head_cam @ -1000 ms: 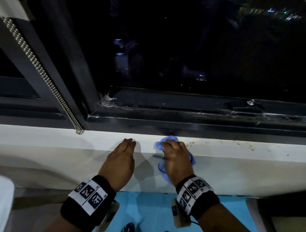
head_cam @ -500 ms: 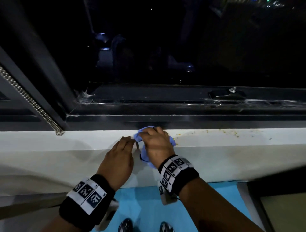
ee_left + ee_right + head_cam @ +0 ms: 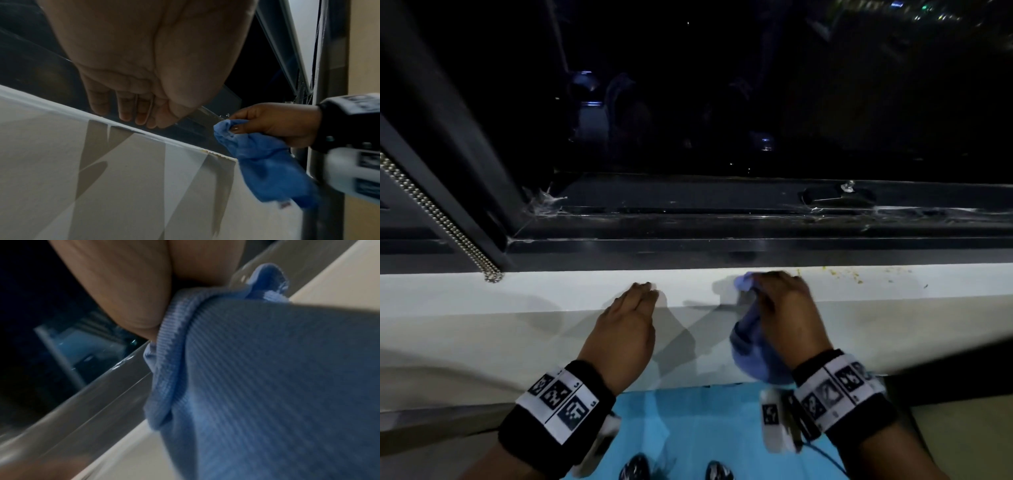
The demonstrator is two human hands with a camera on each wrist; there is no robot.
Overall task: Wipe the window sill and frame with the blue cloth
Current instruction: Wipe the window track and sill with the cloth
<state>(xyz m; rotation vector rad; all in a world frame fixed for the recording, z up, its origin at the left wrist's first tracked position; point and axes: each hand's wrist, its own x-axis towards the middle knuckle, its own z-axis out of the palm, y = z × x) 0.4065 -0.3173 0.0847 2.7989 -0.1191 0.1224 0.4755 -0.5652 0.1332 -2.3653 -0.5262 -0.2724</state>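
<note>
Since half a second ago the right hand has slid its blue cloth rightward along the white window sill, so there's now a clear gap between it and the left hand, which was nearly touching it before. Right fingers are curled, pinching a bunched corner of the cloth at the sill's top, with the rest hanging down below the palm. Left hand is flat, fingers straight, tips resting on the sill, holding nothing. Just right of the grip are yellowish crumbs. Dark frame sits right behind the knuckles, probably not touched, it's blurry.
</note>
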